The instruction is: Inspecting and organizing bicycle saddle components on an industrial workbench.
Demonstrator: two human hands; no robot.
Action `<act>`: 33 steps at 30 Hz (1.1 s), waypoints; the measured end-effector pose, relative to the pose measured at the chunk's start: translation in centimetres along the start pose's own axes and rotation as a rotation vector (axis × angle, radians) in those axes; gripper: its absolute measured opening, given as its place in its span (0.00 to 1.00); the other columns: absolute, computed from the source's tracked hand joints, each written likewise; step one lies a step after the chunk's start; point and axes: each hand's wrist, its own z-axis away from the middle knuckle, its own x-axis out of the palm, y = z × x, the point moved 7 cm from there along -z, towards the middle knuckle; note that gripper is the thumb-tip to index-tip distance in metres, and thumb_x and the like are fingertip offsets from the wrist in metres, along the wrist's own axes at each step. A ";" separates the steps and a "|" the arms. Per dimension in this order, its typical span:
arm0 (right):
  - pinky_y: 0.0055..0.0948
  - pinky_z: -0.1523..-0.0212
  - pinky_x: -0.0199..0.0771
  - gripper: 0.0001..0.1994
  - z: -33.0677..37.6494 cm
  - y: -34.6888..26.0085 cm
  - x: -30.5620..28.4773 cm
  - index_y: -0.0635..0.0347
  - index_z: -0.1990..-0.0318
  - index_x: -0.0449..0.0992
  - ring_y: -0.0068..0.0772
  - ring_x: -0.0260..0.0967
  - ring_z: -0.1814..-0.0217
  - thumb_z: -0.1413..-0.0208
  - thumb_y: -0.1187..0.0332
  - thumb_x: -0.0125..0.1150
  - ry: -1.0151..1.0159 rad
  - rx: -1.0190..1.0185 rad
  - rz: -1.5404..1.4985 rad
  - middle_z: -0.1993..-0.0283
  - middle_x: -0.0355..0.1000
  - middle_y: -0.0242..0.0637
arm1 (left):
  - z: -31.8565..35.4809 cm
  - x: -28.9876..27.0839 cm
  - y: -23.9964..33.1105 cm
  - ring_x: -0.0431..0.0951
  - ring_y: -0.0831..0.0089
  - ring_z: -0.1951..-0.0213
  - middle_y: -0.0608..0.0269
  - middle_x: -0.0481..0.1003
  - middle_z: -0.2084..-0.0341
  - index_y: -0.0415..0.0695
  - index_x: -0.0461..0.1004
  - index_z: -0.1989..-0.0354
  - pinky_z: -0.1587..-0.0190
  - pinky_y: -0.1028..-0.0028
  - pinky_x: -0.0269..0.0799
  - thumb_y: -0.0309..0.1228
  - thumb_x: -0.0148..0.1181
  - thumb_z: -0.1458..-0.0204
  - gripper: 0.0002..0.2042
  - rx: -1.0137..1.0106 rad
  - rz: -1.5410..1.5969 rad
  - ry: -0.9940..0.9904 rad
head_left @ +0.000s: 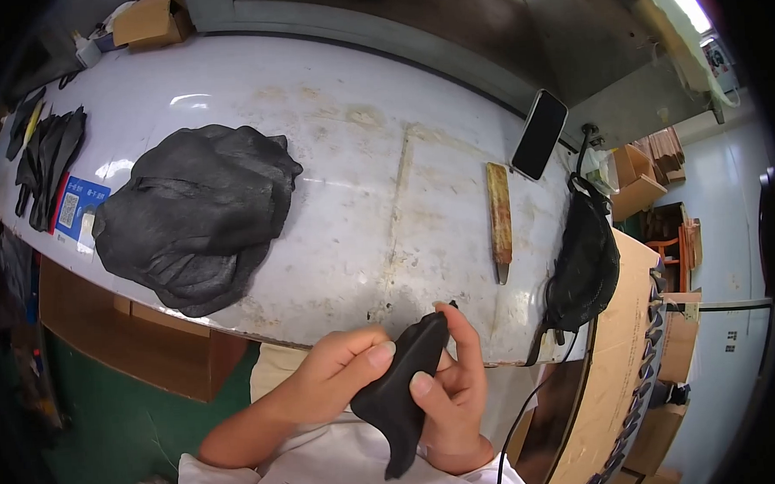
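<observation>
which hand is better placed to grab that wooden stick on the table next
Right, probably. The stick lies right of centre, nearer the right hand. Both hands grip the black piece, so one must let go.

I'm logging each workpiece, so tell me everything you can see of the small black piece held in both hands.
The black leather piece is small, matte and curved, broad at its upper end and tapering to a narrow tail that hangs downward. It looks like soft, thin leather. It is held just off the near edge of the white worktable. The left hand pinches its upper left side, and the right hand cradles it, thumb across its front.
</observation>
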 end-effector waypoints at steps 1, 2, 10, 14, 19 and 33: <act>0.28 0.42 0.69 0.36 -0.2 0.0 0.0 0.58 0.27 0.41 0.29 0.68 0.41 0.39 0.79 0.53 0.022 0.020 -0.058 0.41 0.68 0.45 | -0.2 -0.1 0.3 0.60 0.83 0.76 0.71 0.62 0.81 0.40 0.66 0.71 0.74 0.77 0.58 0.36 0.47 0.33 0.15 0.063 -0.051 0.020; 0.29 0.41 0.69 0.36 -0.4 0.1 0.0 0.57 0.27 0.41 0.29 0.68 0.41 0.38 0.79 0.52 -0.010 0.033 -0.135 0.41 0.69 0.45 | -0.2 0.3 0.8 0.59 0.83 0.76 0.72 0.61 0.81 0.40 0.65 0.72 0.74 0.77 0.58 0.36 0.48 0.33 0.15 0.119 -0.042 0.036; 0.34 0.41 0.70 0.36 -0.5 -1.1 -0.4 0.54 0.27 0.42 0.32 0.69 0.42 0.38 0.78 0.52 0.087 -0.101 -0.090 0.42 0.69 0.45 | 0.0 0.5 1.6 0.58 0.84 0.77 0.71 0.61 0.82 0.39 0.63 0.75 0.75 0.76 0.57 0.34 0.47 0.34 0.16 0.257 -0.258 0.088; 0.32 0.48 0.76 0.34 -1.2 -0.6 -0.5 0.58 0.28 0.47 0.34 0.74 0.51 0.39 0.74 0.56 0.262 -0.041 -0.186 0.51 0.73 0.44 | -0.3 0.6 1.2 0.58 0.84 0.77 0.71 0.61 0.82 0.39 0.64 0.75 0.75 0.77 0.57 0.34 0.49 0.34 0.17 0.146 -0.121 0.127; 0.36 0.47 0.76 0.32 -1.2 -0.4 -1.0 0.56 0.28 0.47 0.37 0.75 0.51 0.37 0.73 0.54 0.240 -0.113 -0.158 0.51 0.73 0.44 | -0.1 1.0 1.9 0.59 0.85 0.76 0.70 0.63 0.83 0.37 0.67 0.73 0.75 0.79 0.57 0.35 0.55 0.36 0.15 0.238 -0.031 0.061; 0.44 0.44 0.76 0.25 -2.1 -1.7 -2.2 0.55 0.31 0.52 0.48 0.73 0.44 0.33 0.68 0.47 0.376 -0.080 -0.181 0.48 0.71 0.45 | -1.7 3.5 0.5 0.68 0.83 0.73 0.72 0.68 0.76 0.38 0.72 0.60 0.67 0.81 0.66 0.30 0.69 0.47 0.13 0.347 0.058 0.096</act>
